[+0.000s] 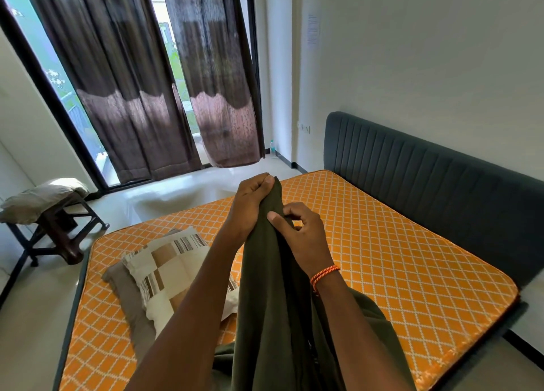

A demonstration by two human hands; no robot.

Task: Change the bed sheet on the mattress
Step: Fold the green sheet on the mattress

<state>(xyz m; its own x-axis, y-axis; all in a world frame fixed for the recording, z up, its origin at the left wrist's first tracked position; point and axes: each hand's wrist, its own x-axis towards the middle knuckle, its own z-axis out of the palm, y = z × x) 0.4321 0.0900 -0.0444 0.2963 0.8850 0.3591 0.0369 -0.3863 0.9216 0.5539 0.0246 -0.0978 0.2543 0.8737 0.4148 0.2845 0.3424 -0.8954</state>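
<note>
Olive sheet (270, 287), both hands' grip, orange mattress (397, 243)

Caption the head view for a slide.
Both hands, left and right, grip a dark green sheet above the bare orange mattress.

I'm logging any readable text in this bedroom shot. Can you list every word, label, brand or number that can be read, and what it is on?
No text here can be read.
Paper sheet taped to the wall: printed lines, too small and blurred to read.
Bottle on the floor by the curtain: has a label, too small to read.
Dark green sheet in the hands, orange mattress, patterned pillow: no writing visible.
</note>
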